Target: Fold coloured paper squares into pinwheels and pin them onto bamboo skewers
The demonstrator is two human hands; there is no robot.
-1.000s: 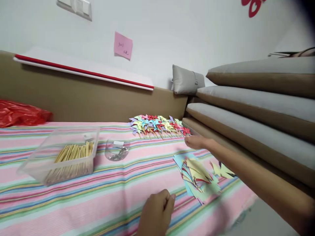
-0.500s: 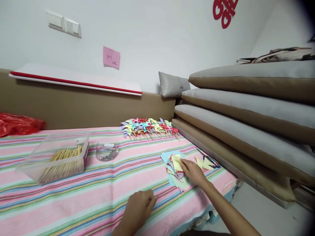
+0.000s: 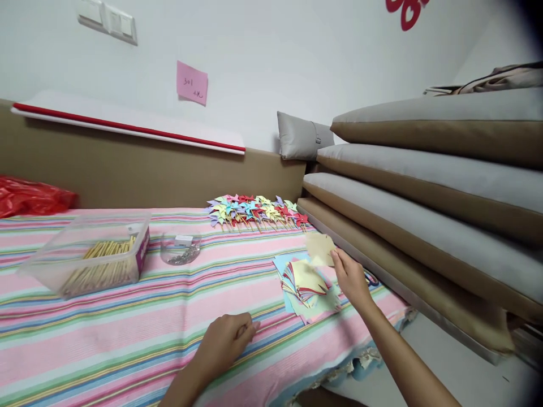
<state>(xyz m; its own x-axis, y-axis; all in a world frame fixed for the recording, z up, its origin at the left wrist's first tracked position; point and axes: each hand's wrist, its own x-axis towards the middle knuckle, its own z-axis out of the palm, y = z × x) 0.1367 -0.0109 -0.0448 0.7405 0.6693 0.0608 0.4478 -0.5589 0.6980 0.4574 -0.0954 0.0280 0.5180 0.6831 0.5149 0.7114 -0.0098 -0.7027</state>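
My right hand (image 3: 351, 277) pinches a pale yellow paper sheet (image 3: 320, 249), lifted above a stack of coloured paper squares (image 3: 306, 282) on the striped cloth. My left hand (image 3: 224, 339) rests on the cloth near the front edge with its fingers curled; whether anything is inside them is hidden. A row of finished paper pinwheels (image 3: 254, 210) lies at the back of the cloth.
A clear plastic box of wooden sticks (image 3: 91, 263) and a small clear dish of metal pins (image 3: 180, 251) stand to the left. Scissors (image 3: 371, 278) lie partly hidden behind my right hand. Stacked cushions (image 3: 424, 186) rise on the right; a red bag (image 3: 29, 195) sits far left.
My right hand came back from the pinwheels, touched the paper stack, and has now lifted one yellow sheet off it. My left hand stayed curled on the cloth.
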